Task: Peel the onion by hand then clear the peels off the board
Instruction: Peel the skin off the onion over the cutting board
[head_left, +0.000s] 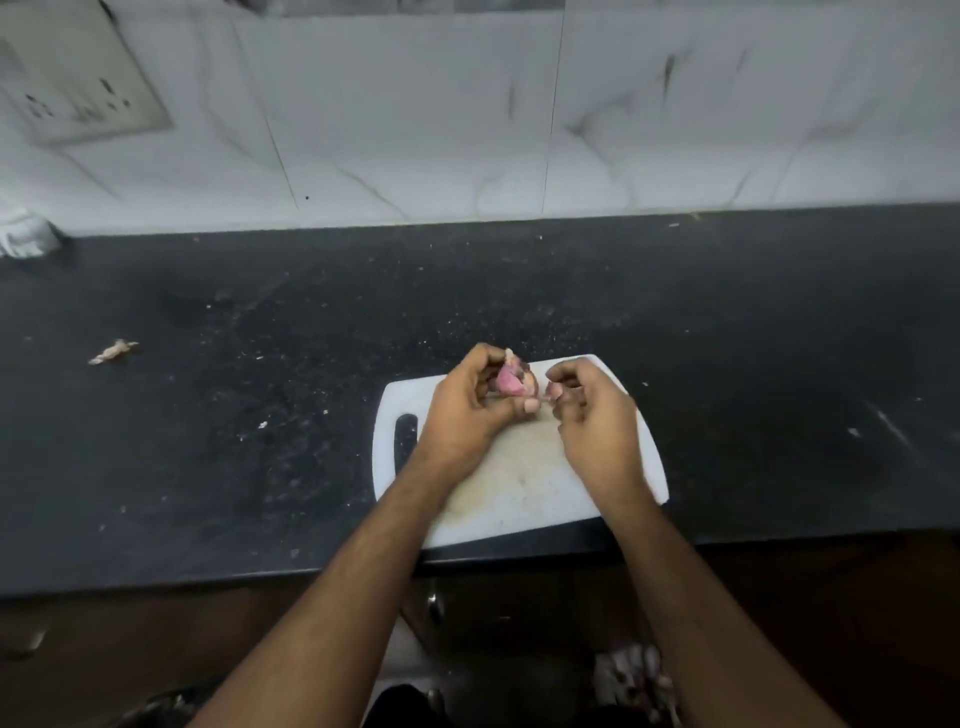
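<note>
Hands hold onion above board's far edge.

We have only one view, from a camera on the person's head. It looks forward and steeply down, from above the near edge of the black counter. The white cutting board is close below us in the middle, and the tiled wall fills the top part.
</note>
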